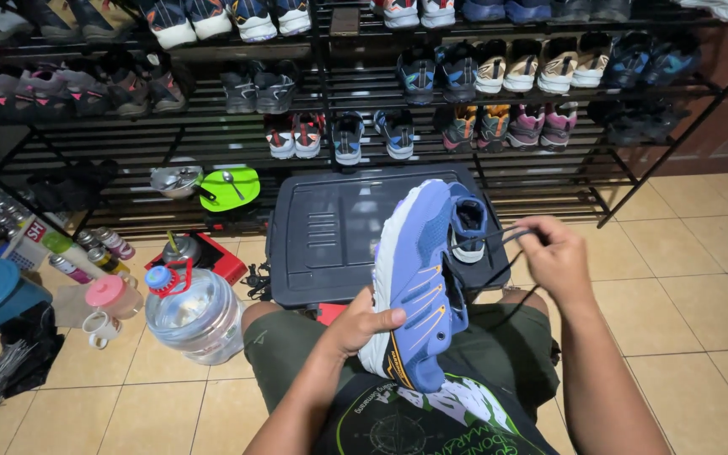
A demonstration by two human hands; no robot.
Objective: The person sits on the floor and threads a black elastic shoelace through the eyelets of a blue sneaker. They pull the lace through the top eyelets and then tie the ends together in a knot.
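Left arm: it came in from the lower left, forearm angled up and to the right across the lap.
Left hand: it was curled around the white sole edge of the blue running shoe, thumb lying across the side near the heel, fingers hidden behind the sole, propping the shoe up.
Right arm: it rose from the lower right, forearm nearly upright, wrist bent in toward the shoe.
Right hand: fingers were drawn together, pinching the dark shoelace, which ran taut from the shoe's collar to the fingertips.
Shoe: it stood tilted on its heel over the person's lap, toe pointing up and away, the side with orange streaks facing the camera, in front of the dark plastic storage box.
Lap: green shorts and a dark printed shirt showed below the shoe.
Floor: beige tiles; a large clear water jug with a blue cap stood just left of the knee, a pink-lidded container and a white mug further left.
Shelves: a black metal rack behind the box carried rows of sports shoes.
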